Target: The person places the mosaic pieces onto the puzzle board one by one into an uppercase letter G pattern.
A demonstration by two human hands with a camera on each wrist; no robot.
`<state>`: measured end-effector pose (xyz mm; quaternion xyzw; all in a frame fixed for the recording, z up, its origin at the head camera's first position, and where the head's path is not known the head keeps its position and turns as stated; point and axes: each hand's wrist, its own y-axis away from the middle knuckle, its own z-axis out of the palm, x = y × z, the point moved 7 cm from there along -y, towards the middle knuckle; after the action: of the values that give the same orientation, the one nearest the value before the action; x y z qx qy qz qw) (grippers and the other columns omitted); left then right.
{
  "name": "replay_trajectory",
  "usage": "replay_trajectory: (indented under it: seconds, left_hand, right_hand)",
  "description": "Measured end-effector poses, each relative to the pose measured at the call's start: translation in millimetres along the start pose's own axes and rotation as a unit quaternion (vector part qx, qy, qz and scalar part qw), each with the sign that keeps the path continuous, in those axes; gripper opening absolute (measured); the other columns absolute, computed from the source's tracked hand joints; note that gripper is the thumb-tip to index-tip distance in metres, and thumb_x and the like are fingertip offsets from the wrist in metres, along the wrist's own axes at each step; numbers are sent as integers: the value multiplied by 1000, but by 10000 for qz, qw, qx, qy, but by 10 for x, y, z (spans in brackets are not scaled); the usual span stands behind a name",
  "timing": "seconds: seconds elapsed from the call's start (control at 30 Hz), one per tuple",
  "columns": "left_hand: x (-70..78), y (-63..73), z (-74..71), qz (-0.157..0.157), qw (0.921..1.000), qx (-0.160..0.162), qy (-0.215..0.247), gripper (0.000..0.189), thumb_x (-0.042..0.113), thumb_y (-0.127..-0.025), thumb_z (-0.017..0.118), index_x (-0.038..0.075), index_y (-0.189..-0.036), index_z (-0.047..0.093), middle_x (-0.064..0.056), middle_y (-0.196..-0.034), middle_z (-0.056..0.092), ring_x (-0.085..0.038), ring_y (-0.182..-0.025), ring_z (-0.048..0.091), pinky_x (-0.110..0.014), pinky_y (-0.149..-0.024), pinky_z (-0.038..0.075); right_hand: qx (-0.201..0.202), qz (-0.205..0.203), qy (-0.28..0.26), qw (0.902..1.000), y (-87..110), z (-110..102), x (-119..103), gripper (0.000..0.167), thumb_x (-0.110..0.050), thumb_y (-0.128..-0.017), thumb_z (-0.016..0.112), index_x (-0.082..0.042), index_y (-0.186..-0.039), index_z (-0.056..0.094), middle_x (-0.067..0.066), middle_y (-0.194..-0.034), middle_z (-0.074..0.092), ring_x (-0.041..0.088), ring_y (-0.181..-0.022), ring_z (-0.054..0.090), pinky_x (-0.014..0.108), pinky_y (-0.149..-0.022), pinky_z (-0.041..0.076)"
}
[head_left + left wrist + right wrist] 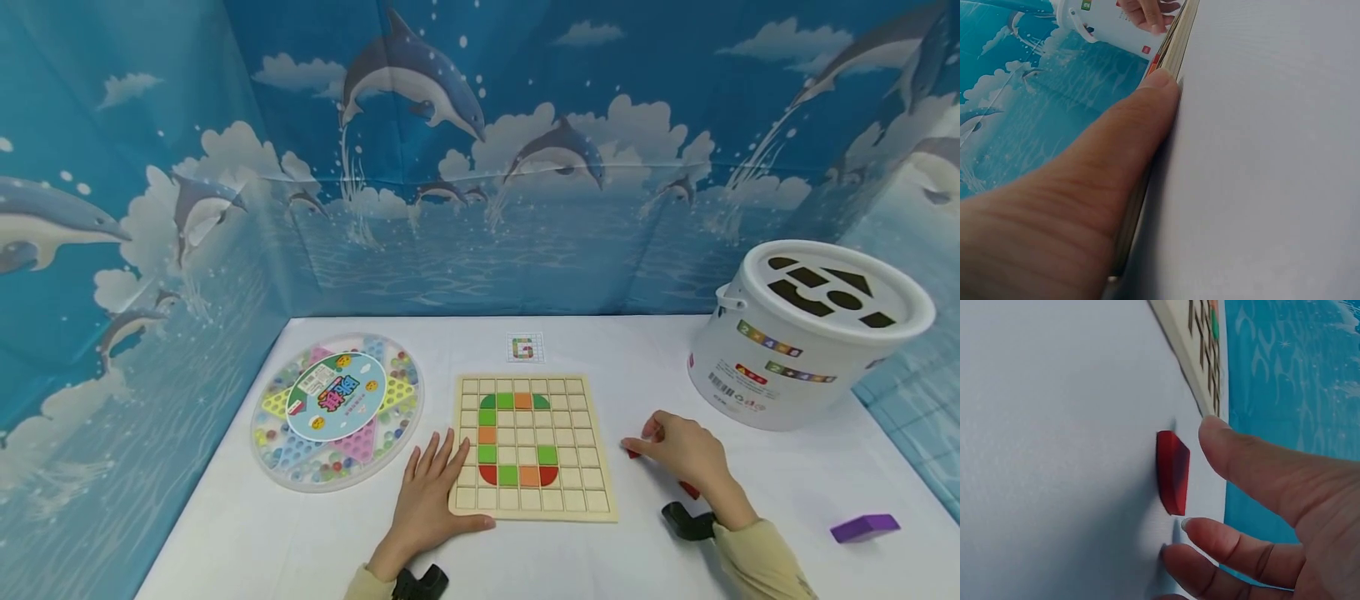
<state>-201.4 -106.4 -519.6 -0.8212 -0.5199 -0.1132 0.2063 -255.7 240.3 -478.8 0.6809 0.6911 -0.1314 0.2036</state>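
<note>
A square wooden grid board (534,435) lies on the white table with green, orange and red pieces in some cells. My left hand (429,500) is spread along the board's left side, its thumb (1141,119) against the near edge. To the right of the board, my right hand (686,454) hovers low over the table. One small red piece (633,454) lies just by the thumb tip, and another red piece (688,490) lies below the palm. In the right wrist view, a red piece (1172,472) rests on the table, apart from the parted thumb and fingers.
A small pattern card (525,347) lies behind the board. A round marble game set (403,387) is at the left. A white bucket (780,350) with shaped holes in its lid stands at the back right. A purple block (865,528) lies at the right. Dolphin-print cloth (480,242) hangs behind.
</note>
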Motion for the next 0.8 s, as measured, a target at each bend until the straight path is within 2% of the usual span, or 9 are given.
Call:
replay_trajectory:
  seconds: [0.2, 0.47, 0.67, 0.8]
  left_hand:
    - [4, 3, -4, -22, 10000, -18, -12, 108, 76, -68, 62, 13, -150, 32, -13, -155, 22, -35, -141, 12, -55, -108, 9]
    - [1, -5, -10, -74, 9999, -112, -42, 108, 75, -68, 63, 13, -150, 31, -12, -155, 20, -34, -142, 10, -55, -109, 8]
    - [-3, 2, -10, -23, 10000, -16, -56, 107, 76, -68, 62, 13, -150, 32, -12, -155, 21, -34, -141, 12, -55, -109, 9]
    - [-10, -2, -3, -22, 10000, -13, -52, 107, 76, -68, 62, 13, -150, 31, -12, -155, 20, -34, -142, 11, -54, -109, 8]
  right_hand:
    - [-27, 183, 126, 9997, -32, 52, 14, 39, -43, -78, 74, -8, -76, 57, 1, -64, 50, 20, -59, 46, 32, -51, 34]
    - [2, 57, -341, 9994, -36, 77, -64, 27, -28, -78, 78, -8, -79, 60, -2, -65, 53, 18, -62, 47, 32, -55, 34]
    - [226, -22, -487, 9986, -36, 106, -76, 29, -22, -76, 80, -4, -90, 63, -2, -67, 54, 16, -61, 49, 32, -55, 36]
    - [443, -17, -522, 9977, -30, 83, -77, 32, -22, -73, 82, -3, -86, 60, -2, -65, 52, 17, -59, 48, 32, -53, 36]
